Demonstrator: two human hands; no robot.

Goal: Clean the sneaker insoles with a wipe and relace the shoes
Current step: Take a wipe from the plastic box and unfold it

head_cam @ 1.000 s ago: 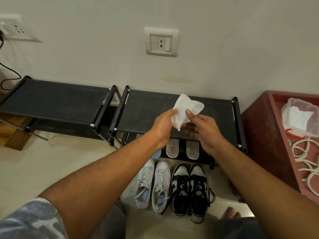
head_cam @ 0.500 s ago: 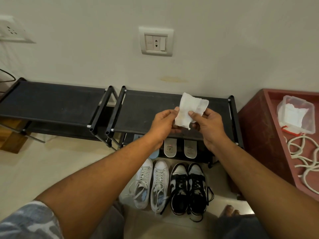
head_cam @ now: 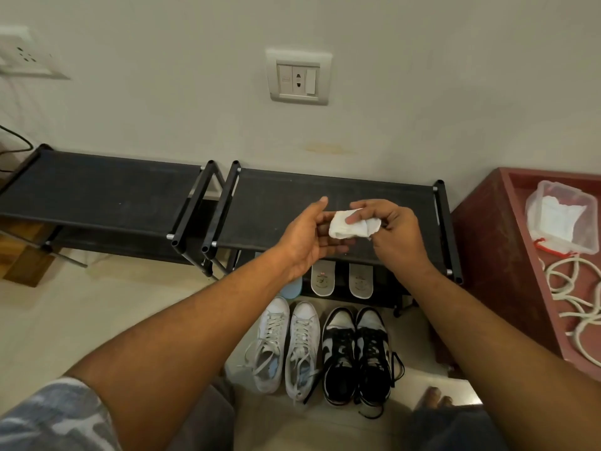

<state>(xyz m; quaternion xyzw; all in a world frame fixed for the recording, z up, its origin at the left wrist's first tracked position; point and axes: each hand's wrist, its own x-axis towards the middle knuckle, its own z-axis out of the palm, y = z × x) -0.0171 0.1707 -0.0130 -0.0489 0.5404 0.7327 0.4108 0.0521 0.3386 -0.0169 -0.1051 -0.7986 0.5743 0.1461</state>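
Between the hands sits a wadded wipe (head_cam: 344, 230): the right hand (head_cam: 400, 237) pinches it with curled fingers and thumb; the left hand (head_cam: 302, 242) is spread flat, straight fingers beneath it. Below the hands lie insoles (head_cam: 322, 281), then four sneakers (head_cam: 340, 353).

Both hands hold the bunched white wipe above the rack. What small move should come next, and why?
Probably lower the right hand with the bunched white wipe to the grey insoles on the lower shelf of the black shoe rack. The right hand pinches the wipe, the left hand only supports it with open fingers, and the insoles lie uncovered there.
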